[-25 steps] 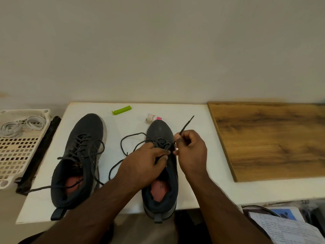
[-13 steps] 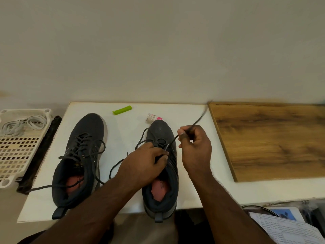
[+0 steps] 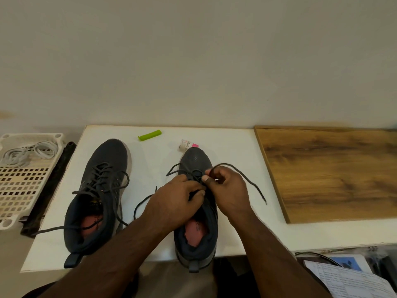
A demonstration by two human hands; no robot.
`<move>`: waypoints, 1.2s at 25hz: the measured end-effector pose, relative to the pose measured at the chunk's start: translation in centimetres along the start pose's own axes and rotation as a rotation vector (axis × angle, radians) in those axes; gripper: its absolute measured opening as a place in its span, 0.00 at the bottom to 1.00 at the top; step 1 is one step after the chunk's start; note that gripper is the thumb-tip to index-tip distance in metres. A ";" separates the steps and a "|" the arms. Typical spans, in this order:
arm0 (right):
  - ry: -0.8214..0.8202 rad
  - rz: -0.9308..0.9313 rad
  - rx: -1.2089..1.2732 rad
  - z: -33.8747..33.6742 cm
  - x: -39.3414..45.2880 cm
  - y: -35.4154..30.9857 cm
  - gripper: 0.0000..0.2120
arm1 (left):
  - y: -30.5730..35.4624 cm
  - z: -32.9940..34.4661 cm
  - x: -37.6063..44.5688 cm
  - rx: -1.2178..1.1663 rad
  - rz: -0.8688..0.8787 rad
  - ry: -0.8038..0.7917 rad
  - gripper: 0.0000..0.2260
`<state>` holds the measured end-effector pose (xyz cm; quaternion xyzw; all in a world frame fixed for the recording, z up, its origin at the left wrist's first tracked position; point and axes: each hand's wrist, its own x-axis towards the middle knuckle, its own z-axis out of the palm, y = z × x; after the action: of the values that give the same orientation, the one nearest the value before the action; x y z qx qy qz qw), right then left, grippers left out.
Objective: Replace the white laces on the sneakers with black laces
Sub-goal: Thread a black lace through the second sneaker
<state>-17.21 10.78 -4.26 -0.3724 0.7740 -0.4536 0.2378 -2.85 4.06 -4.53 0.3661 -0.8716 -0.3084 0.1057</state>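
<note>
A: What's on the left?
B: A perforated plastic tray (image 3: 21,181) holding coiled white laces (image 3: 28,152).
A: Shoes?
B: Two dark mesh sneakers (image 3: 101,190) on the white board (image 3: 150,160). Left hand (image 3: 174,201) grips the right one's tongue; right hand (image 3: 227,190) pinches its thin black lace (image 3: 247,177).

My left hand (image 3: 174,203) covers the middle of the right sneaker (image 3: 196,224), so I can't see its eyelets. The papers (image 3: 352,280) at the near right are cut off, their print too small to read.
</note>
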 end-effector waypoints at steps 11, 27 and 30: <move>0.113 -0.037 0.024 0.1 -0.3 -0.6 0.04 | 0.0 0.0 0.1 -0.013 -0.003 0.005 0.13; 0.074 0.067 0.170 -0.1 -0.1 -0.5 0.13 | 0.1 0.0 0.0 -0.016 0.001 0.015 0.12; 0.014 0.105 0.034 0.2 0.0 0.0 0.20 | 0.0 0.0 0.0 -0.011 0.011 0.017 0.11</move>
<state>-17.04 10.65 -4.36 -0.3239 0.7862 -0.4564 0.2621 -2.87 4.08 -4.50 0.3632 -0.8710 -0.3094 0.1170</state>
